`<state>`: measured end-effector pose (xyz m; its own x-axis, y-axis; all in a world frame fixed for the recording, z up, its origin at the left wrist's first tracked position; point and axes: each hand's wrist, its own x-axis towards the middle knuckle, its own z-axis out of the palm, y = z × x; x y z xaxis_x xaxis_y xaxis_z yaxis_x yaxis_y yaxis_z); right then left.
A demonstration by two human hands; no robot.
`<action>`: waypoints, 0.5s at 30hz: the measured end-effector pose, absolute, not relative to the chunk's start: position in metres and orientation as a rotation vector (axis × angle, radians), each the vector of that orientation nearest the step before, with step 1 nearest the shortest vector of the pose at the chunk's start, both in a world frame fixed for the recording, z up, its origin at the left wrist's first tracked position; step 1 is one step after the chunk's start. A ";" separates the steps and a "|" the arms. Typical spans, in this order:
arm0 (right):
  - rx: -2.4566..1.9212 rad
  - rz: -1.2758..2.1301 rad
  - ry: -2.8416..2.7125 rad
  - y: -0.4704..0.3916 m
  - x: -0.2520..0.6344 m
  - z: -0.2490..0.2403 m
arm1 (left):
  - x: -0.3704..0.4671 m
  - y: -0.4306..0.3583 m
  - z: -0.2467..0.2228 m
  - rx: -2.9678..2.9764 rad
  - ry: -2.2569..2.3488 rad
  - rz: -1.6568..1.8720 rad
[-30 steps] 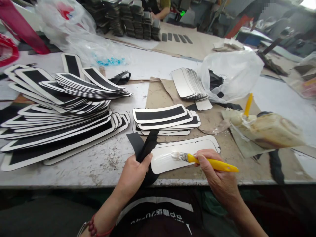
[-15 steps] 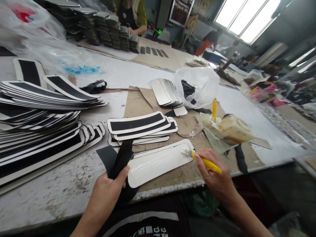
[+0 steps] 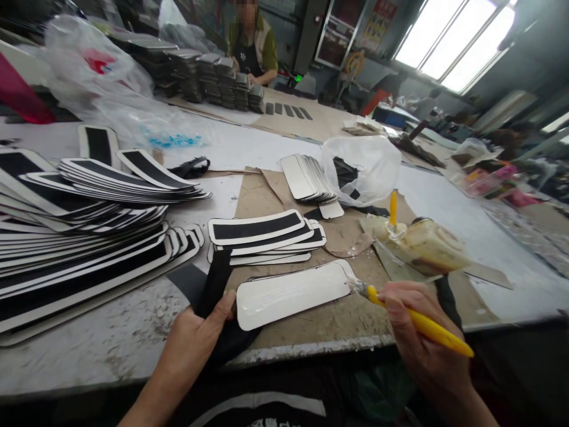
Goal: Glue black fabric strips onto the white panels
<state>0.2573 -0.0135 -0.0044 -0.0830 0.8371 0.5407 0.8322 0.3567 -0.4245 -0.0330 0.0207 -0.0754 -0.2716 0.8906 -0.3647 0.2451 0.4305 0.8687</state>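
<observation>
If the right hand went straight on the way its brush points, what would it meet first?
Likely the right end of the topmost white panel; the right hand's yellow-handled paintbrush points there, though whether it touches is unclear.

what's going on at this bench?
A person's right hand holds a yellow-handled brush, its bristles at the right end of a white panel that bears glossy streaks. The left hand holds black strips beside the panel's left end. Just beyond lies a small stack of black-centred panels, with a larger pile to the left.
</observation>
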 end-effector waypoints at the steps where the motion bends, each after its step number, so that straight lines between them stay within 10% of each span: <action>1: -1.450 0.058 -1.864 -0.013 0.253 -0.003 | -0.036 0.020 -0.070 0.987 1.741 0.915; 15: -1.233 1.650 -1.361 0.001 0.112 -0.040 | -0.024 -0.030 -0.033 0.823 1.143 0.770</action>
